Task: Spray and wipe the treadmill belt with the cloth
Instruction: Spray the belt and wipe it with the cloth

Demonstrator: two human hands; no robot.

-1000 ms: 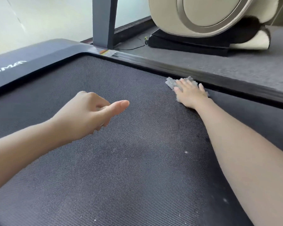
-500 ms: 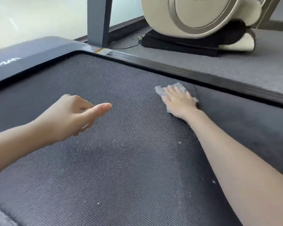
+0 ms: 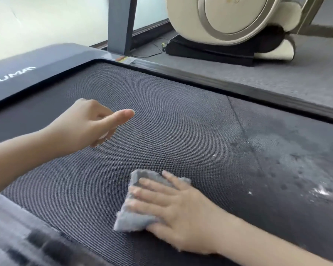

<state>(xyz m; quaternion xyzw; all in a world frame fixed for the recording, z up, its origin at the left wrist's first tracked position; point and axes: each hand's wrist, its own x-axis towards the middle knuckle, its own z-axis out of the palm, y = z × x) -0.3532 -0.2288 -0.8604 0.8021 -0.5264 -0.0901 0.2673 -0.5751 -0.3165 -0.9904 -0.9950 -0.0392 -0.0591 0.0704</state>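
Pressing too lightly is the main risk as I judge it: the grey cloth (image 3: pixel 127 221) lies near the belt's near edge, while the wet, speckled patch (image 3: pixel 288 150) sits well apart to the right, so a short stroke would leave spray and white flecks (image 3: pixel 319 191) on the treadmill belt (image 3: pixel 181 121). The cloth's loose corners could also ruck up under the palm and smear rather than lift.

The right hand (image 3: pixel 177 212) lies flat on the cloth, fingers straight and spread, gripping nothing. The left hand (image 3: pixel 88 125) hovers above the belt with its thumb out and fingers curled. Something pale shows beneath them, but I cannot tell whether it holds anything.
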